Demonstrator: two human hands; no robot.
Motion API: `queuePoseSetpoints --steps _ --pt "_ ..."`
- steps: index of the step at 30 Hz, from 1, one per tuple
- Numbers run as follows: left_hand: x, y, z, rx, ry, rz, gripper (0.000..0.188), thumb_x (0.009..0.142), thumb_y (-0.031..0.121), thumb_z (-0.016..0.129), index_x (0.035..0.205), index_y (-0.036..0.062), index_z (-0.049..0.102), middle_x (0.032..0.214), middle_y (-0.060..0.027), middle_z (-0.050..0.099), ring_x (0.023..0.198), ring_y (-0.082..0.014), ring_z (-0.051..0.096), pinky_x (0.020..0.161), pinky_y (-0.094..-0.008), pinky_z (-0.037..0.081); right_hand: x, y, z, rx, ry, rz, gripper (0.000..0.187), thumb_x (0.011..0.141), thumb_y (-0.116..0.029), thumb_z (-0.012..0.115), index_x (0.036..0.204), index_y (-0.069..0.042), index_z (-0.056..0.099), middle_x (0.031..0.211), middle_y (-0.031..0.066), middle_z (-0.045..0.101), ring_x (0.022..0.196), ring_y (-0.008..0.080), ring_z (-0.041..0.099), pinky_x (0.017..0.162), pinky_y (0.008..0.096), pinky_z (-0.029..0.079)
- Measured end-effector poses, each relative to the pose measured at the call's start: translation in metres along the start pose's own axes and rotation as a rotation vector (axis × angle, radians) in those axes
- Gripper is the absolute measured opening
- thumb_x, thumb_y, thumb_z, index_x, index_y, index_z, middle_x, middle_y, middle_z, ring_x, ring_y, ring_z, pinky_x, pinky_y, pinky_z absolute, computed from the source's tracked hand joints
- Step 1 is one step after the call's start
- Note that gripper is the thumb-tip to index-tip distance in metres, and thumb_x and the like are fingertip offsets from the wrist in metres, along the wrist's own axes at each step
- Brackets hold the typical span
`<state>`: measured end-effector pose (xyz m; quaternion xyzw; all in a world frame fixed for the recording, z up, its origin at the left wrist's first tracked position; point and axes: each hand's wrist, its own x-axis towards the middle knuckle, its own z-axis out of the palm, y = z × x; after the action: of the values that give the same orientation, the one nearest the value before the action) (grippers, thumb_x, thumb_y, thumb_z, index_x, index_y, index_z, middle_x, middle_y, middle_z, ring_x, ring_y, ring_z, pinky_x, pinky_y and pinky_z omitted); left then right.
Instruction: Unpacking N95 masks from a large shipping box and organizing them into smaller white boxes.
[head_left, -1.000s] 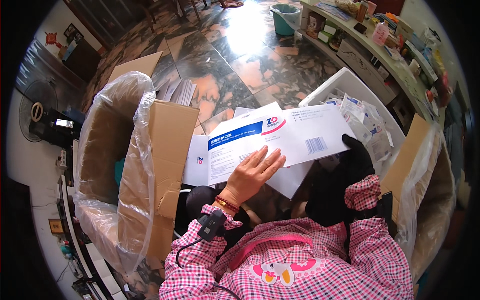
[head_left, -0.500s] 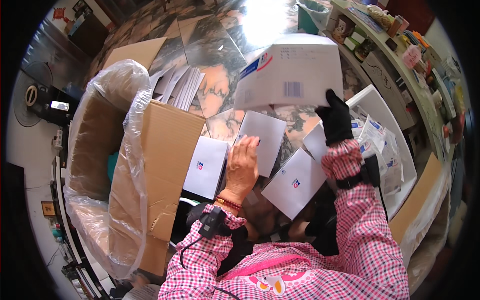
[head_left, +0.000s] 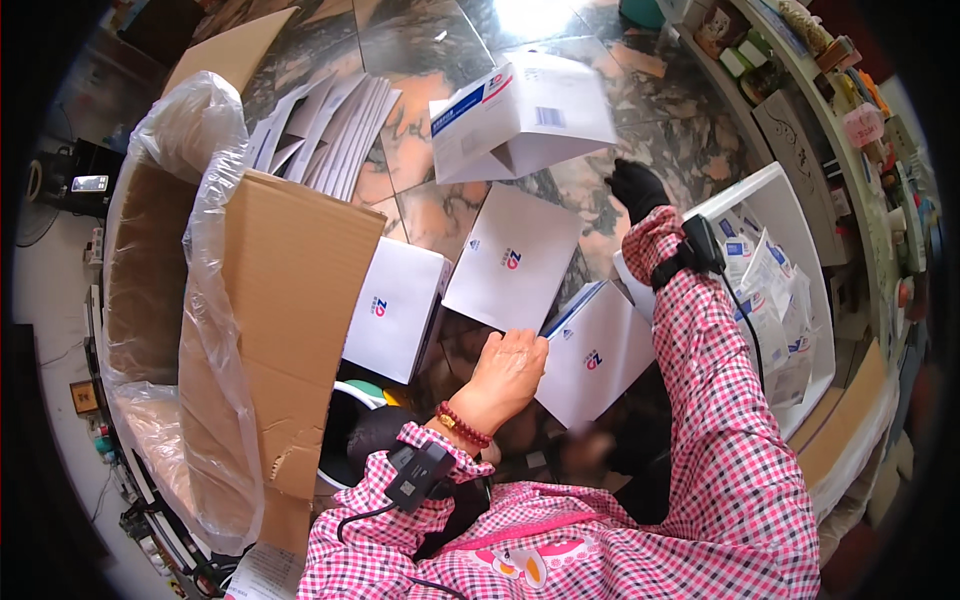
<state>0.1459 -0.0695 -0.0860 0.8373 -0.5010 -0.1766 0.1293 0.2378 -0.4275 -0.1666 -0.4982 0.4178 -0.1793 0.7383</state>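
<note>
My bare left hand (head_left: 508, 372), a bead bracelet at its wrist, has its curled fingers at the left edge of a white box (head_left: 600, 360) in front of me; its fingertips are partly hidden. A dark-gloved right hand (head_left: 637, 190) reaches forward over the floor, fingers apart and holding nothing. Just beyond it on its left stands a white carton (head_left: 560, 105) with a blue and red print, its near side gaping. Between my hands and that carton lies another white box (head_left: 515, 255). A third white box (head_left: 398, 308) sits left of it.
A tall brown cardboard box (head_left: 290, 300) lined with clear plastic stands at left, with a stack of flat white cartons (head_left: 340, 130) behind it. On the right, a white bin (head_left: 822, 330) holds several small packets (head_left: 770, 290). A cluttered shelf (head_left: 800, 90) runs along the far right.
My right hand has let go of the white carton, which now stands on the floor farther forward. My left hand has moved from the middle box toward the near right one.
</note>
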Motion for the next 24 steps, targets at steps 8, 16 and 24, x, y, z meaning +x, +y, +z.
queuePoseSetpoints --steps 8,16,24 --pt "0.008 -0.039 0.028 0.284 -0.060 -0.274 0.029 0.078 0.025 0.075 0.097 0.0060 0.064 0.096 -0.0119 0.065 0.095 -0.0287 0.063 0.080 -0.0429 0.047 -0.104 0.126 -0.039 -0.018 0.066 0.110 0.038 0.093 -0.023 0.062 0.127 -0.006 0.063 0.103 0.0111 0.071 0.083 0.0249 0.069 0.072 0.0321 0.049" --pt "0.050 -0.131 0.053 -0.108 0.135 -0.571 0.053 0.083 0.020 0.074 0.127 -0.0022 0.054 0.119 -0.0230 0.062 0.114 -0.0401 0.060 0.098 -0.0448 0.049 -0.168 0.174 -0.021 -0.593 -0.043 0.259 0.075 0.082 -0.037 0.071 0.139 0.007 0.051 0.133 0.0251 0.060 0.122 0.0338 0.059 0.103 0.0365 0.044" --pt "0.093 -0.168 0.076 -0.400 0.107 -0.734 0.058 0.084 0.030 0.073 0.127 -0.0036 0.054 0.118 -0.0264 0.065 0.112 -0.0453 0.061 0.096 -0.0483 0.049 -0.137 0.186 0.011 -0.120 -0.179 0.339 0.055 0.086 -0.024 0.073 0.132 0.000 0.056 0.119 0.0153 0.067 0.106 0.0271 0.063 0.087 0.0360 0.051"
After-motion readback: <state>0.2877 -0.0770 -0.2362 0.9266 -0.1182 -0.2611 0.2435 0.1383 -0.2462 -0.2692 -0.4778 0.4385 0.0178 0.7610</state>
